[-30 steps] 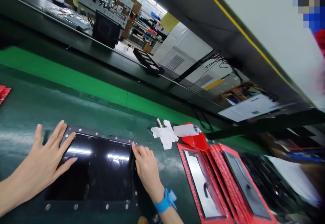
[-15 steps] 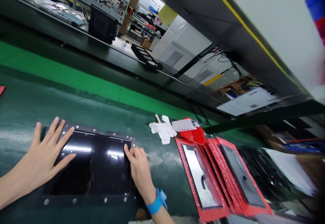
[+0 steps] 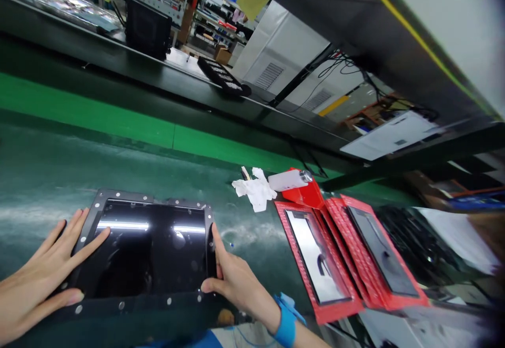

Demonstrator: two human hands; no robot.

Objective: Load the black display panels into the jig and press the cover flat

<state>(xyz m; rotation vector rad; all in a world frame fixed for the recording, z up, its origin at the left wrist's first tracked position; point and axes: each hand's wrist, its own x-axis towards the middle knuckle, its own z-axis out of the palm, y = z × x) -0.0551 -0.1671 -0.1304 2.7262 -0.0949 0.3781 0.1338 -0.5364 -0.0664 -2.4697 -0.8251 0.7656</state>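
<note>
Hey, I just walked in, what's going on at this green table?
A person has both bare hands on a glossy black rectangular panel at the dark green table. The left hand spreads over its left side; the right hand touches its right edge. Off to the right lie red padded sleeves with flat panels.

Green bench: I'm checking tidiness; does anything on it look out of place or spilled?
A ragged white scrap lies loose beyond the far right corner of the black panel, and the white bottle beside it seems to lie on its side over a red piece. Both look untidy; no clear spill shows.
</note>
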